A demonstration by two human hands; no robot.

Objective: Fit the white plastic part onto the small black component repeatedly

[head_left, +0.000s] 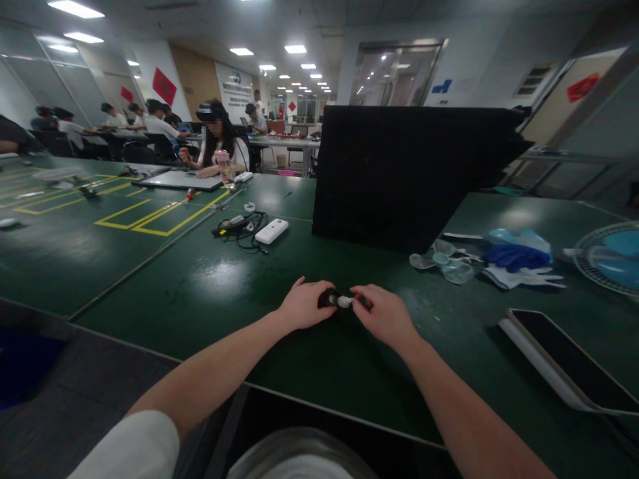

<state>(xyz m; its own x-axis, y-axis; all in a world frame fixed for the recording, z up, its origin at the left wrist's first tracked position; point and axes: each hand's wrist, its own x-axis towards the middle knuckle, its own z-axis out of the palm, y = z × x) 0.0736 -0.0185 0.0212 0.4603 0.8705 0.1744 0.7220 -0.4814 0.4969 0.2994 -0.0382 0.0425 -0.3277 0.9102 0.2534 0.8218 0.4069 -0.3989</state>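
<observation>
My left hand (308, 305) is closed round a small dark brown, bottle-like thing (327, 299) lying low over the green table. A small white wad (344, 302) shows at the end of it that faces right. The fingertips of my right hand (382, 313) pinch together at the wad's right end. Whether the wad sits inside the dark thing's mouth or only against it, I cannot tell. Both hands are just in front of me, near the table's front edge.
A large black box-like panel (384, 179) stands beyond my hands. To the right are clear plastic cups (449, 263), gloves (522, 259), a blue plate in a rack (619, 256) and a phone (574, 356). A white power bank (272, 231) and cables (239, 226) lie left. A person (219, 143) sits across.
</observation>
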